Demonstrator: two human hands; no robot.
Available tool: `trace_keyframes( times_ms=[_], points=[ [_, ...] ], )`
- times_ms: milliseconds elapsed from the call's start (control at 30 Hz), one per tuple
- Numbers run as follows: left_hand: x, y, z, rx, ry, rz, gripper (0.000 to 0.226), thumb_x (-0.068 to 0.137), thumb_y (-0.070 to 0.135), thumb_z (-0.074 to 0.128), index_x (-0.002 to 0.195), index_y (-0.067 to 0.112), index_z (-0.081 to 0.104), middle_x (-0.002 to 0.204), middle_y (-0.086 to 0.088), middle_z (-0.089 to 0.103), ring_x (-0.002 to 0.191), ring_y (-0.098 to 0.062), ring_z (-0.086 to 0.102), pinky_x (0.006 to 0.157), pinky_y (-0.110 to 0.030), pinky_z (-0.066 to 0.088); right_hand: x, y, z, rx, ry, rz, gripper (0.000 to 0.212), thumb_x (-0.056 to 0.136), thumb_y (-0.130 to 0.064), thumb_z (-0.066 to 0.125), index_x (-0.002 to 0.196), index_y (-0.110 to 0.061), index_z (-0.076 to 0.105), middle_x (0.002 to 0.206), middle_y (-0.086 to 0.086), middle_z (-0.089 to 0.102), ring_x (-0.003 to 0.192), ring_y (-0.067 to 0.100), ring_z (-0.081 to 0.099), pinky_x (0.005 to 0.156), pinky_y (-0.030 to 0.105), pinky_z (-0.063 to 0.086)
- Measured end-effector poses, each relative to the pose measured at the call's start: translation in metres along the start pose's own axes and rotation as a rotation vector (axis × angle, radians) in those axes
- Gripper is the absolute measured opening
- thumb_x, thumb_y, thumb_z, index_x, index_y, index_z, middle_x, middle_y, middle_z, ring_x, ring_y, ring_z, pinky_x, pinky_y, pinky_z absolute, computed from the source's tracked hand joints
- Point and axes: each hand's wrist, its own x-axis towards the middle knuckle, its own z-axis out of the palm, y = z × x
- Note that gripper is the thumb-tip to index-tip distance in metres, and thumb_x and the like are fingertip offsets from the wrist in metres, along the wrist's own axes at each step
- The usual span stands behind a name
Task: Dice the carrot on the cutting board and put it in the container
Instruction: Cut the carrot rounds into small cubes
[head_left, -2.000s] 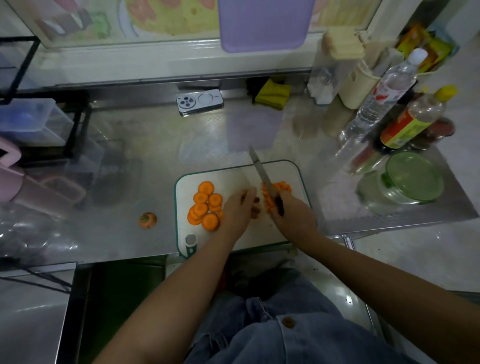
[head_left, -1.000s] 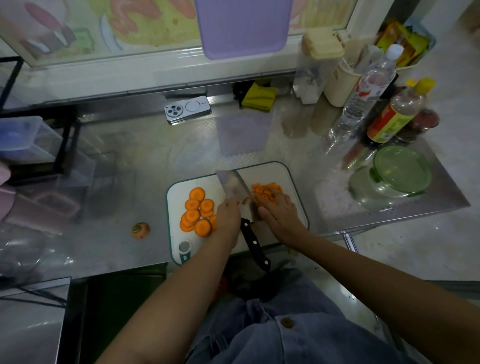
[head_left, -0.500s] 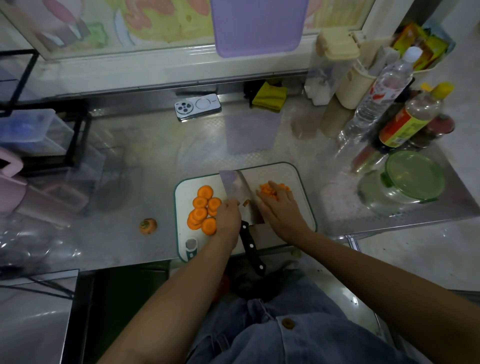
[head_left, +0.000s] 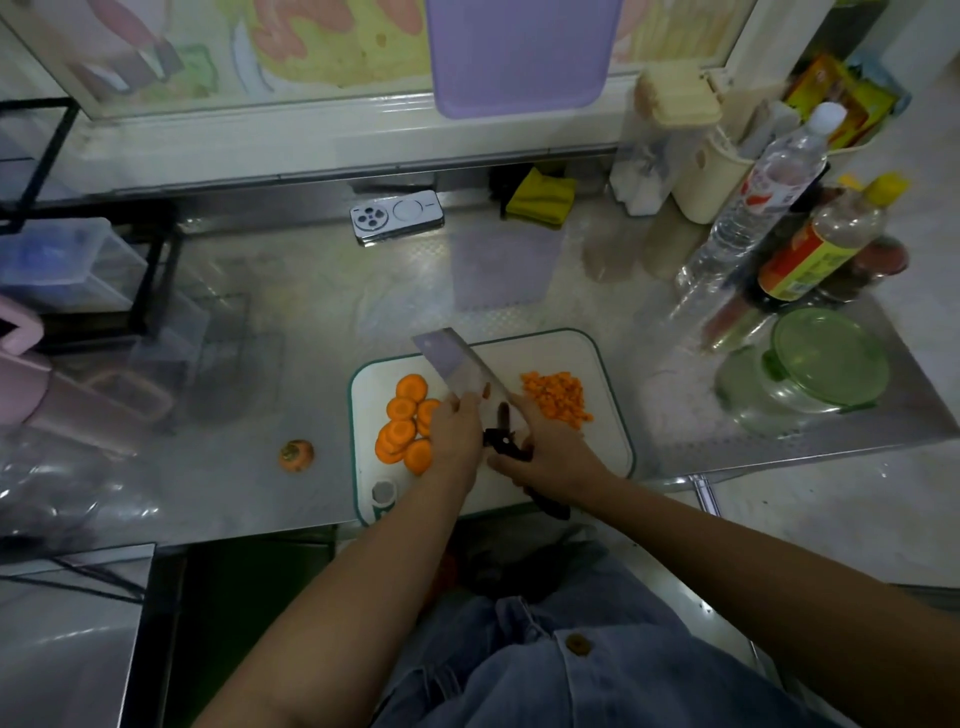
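Head view: a white plastic cutting board with a green rim (head_left: 571, 353) lies at the middle of the steel counter's (head_left: 311, 312) near edge. On the board's left half sits a heap of round orange carrot slices (head_left: 408, 423). On its right half, toward the far corner, lies a small pile of diced carrot (head_left: 556, 397). Between the two piles a broad steel cleaver with a black handle (head_left: 457, 364) lies slanted, its blade pointing to the counter's far edge.

The right grip (head_left: 545, 452) is curled around the handle. The left grip (head_left: 457, 436) sits at the blade's heel with fingertips on the flat; whether it pinches the blade I cannot tell.

A round glass container with a green lid (head_left: 821, 358) stands near the counter's right edge, well apart from the board. A cut carrot end (head_left: 296, 455) lies left of the board.
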Motion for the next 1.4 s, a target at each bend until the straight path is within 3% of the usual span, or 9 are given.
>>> trace_keyframes(
  times_ms=[100,200,367,533,733,900,1033,1167,1400],
  points=[
    [-0.001,-0.001,0.003,0.132,0.077,0.167,0.013,0.092,0.019,0.054,0.094,0.006,0.052,0.090,-0.017,0.060,0.086,-0.031,0.059,0.072,-0.036,0.049,0.000,0.004,0.004,-0.022,0.071,-0.041,0.068,0.085,-0.021,0.064,0.146,-0.015,0.033,0.085,0.009,0.068,0.071,0.025,0.064,0.062,0.037,0.052],
    [0.001,0.001,0.001,0.555,0.357,0.377,0.053,0.082,0.033,0.069,0.119,0.001,0.048,0.118,-0.018,0.054,0.110,-0.031,0.050,0.096,-0.042,0.043,-0.001,0.005,0.001,-0.160,0.151,-0.095,0.072,0.085,-0.021,0.064,0.148,-0.015,0.030,0.103,0.012,0.069,0.083,0.026,0.064,0.063,0.026,0.040],
    [0.007,0.007,-0.003,0.770,0.310,0.591,0.024,0.082,0.043,0.066,0.092,0.021,0.067,0.100,-0.007,0.054,0.097,-0.023,0.047,0.084,-0.031,0.036,-0.002,0.007,-0.003,-0.240,0.095,-0.109,0.076,0.081,-0.022,0.063,0.149,-0.023,0.028,0.095,0.011,0.069,0.076,0.025,0.064,0.062,0.036,0.052],
    [0.012,0.013,-0.001,1.058,0.247,0.587,0.030,0.089,0.044,0.056,0.094,0.020,0.073,0.098,-0.007,0.061,0.099,-0.022,0.046,0.085,-0.032,0.036,-0.002,0.009,-0.001,-0.295,0.076,-0.099,0.071,0.081,-0.024,0.061,0.146,-0.024,0.033,0.090,0.009,0.067,0.072,0.025,0.062,0.057,0.029,0.045],
    [0.015,0.014,-0.012,0.775,0.277,0.608,0.018,0.074,0.034,0.063,0.066,0.019,0.065,0.080,-0.001,0.058,0.089,-0.021,0.049,0.073,-0.032,0.037,-0.001,0.009,-0.003,0.128,0.036,0.039,0.048,0.089,-0.016,0.058,0.135,-0.015,0.042,0.082,0.002,0.061,0.056,0.013,0.055,0.053,0.030,0.045],
    [0.014,0.006,-0.019,0.709,0.311,0.552,0.018,0.078,0.036,0.068,0.074,0.018,0.067,0.084,0.002,0.057,0.087,-0.013,0.047,0.072,-0.030,0.040,0.001,0.007,-0.017,0.489,0.024,0.171,0.035,0.099,-0.009,0.042,0.132,-0.016,0.037,0.064,0.012,0.056,0.050,0.022,0.055,0.046,0.031,0.050],
    [0.016,-0.018,-0.015,0.844,0.155,0.501,0.023,0.075,0.037,0.067,0.073,0.014,0.072,0.079,-0.004,0.065,0.077,-0.020,0.061,0.064,-0.035,0.050,0.000,0.010,-0.018,0.410,0.052,0.152,0.022,0.096,-0.006,0.039,0.117,-0.009,0.043,0.061,0.010,0.055,0.048,0.026,0.053,0.042,0.031,0.047],
    [0.014,-0.032,-0.008,1.036,0.068,0.547,0.022,0.083,0.037,0.063,0.086,0.018,0.073,0.092,-0.007,0.063,0.091,-0.023,0.058,0.069,-0.035,0.049,-0.004,0.021,-0.006,0.177,0.138,0.145,0.022,0.089,-0.012,0.050,0.111,-0.012,0.046,0.067,0.011,0.058,0.051,0.017,0.055,0.049,0.038,0.050],
    [0.015,-0.042,-0.007,1.082,0.093,0.575,0.018,0.084,0.035,0.065,0.088,0.018,0.066,0.091,-0.008,0.064,0.094,-0.025,0.055,0.067,-0.034,0.042,-0.002,0.030,-0.005,-0.187,0.190,0.066,0.045,0.090,-0.019,0.056,0.132,-0.012,0.043,0.085,0.010,0.061,0.074,0.027,0.059,0.060,0.036,0.047]
  ],
)
